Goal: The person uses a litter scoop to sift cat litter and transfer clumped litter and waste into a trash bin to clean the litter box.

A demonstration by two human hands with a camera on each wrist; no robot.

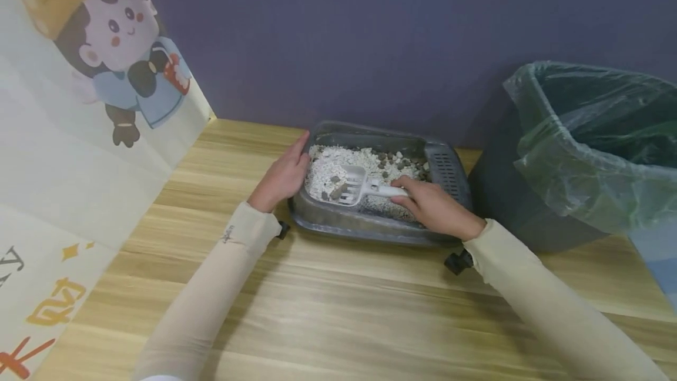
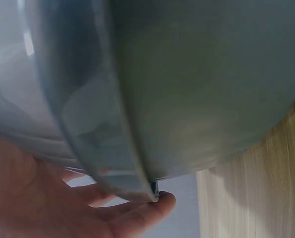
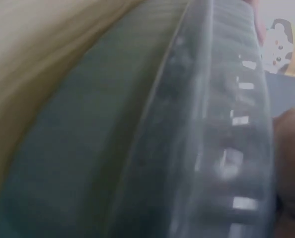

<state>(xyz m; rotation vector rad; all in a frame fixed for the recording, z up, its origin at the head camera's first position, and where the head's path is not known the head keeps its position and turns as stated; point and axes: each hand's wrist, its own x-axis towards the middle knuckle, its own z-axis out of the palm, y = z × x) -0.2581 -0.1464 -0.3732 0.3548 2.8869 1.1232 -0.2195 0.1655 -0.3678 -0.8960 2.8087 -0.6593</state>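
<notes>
Gripping a scoop point(image 1: 368, 187) in the right hand point(image 1: 436, 207), touching the litter box point(image 1: 359, 226) with a straight-fingered left hand point(image 1: 282, 175); liable to spill clumps point(image 1: 338, 191) by tilting early.

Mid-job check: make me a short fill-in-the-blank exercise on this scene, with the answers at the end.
1. The right hand holds the scoop by its ____.
2. In the head view, the left hand touches the tray at its ____ end.
3. In the head view, the bin stands to the ____ of the tray.
4. The scoop is ____ in shade than the tray.

Missing words: handle; left; right; lighter.
</notes>
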